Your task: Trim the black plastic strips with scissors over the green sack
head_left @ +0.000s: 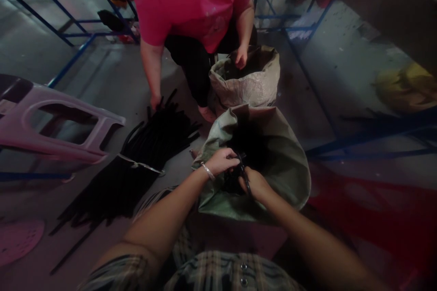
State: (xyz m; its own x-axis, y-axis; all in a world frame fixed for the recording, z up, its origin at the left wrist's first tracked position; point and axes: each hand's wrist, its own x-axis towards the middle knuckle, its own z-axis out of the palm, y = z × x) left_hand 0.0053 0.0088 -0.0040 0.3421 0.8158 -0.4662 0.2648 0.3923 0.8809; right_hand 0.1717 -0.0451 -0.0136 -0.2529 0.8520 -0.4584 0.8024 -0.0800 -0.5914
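Note:
Over the open mouth of a green woven sack (290, 168), my two hands meet around a thin black strip (246, 177). My left hand (221, 162), with a silver bangle at its wrist, is closed on the strip's upper end. My right hand (256, 184) is closed around its lower part, which curves down past the fingers. The inside of the sack is very dark, and the black pieces in it are hard to make out. To the left, a bundle of long black strips (112, 182) lies on the floor, tied with a pale cord (139, 164).
A co-worker in a pink shirt (194, 9) sits opposite, one hand (156, 101) at the bundle, the other over a second sack (246, 86). A pink plastic stool (64, 138) stands at left. Blue metal frames (73, 61) border the area. Red material (375, 213) lies at right.

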